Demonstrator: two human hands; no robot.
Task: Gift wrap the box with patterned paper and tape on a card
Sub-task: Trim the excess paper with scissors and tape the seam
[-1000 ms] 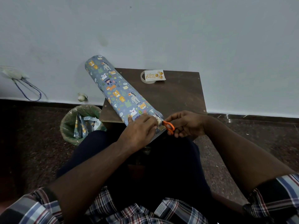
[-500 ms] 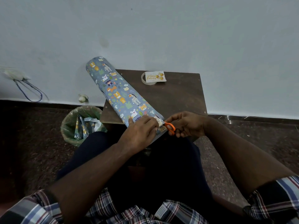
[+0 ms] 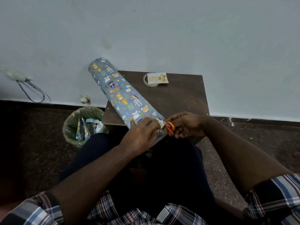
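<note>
Pale blue wall behind, dark floor, and a small brown table (image 3: 178, 98) pushed up against the wall, that's my whole wrapping station. So the roll of patterned paper (image 3: 120, 95) lies diagonally over the table's left edge, long axis running from the far-left end up by the wall down to the near edge right in front of me, where both hands meet it. My left hand (image 3: 142, 133) is pressed on top of the near end, fingers mostly flat, pinning the paper down. My right hand (image 3: 185, 125) is curled around the orange scissors (image 3: 169, 127), which sit right at the paper's near right edge, just beside my left fingertips; blades are hidden, so I can't say if they're biting yet. Looks like the cut has to run across the roll, leftward from the scissors, so the right hand does the travelling. Birthday card (image 3: 157, 78) rests on the tape roll (image 3: 146, 80) near the far edge, well apart. Bin (image 3: 73, 127) of scraps sits on the floor left. No box in view.
</note>
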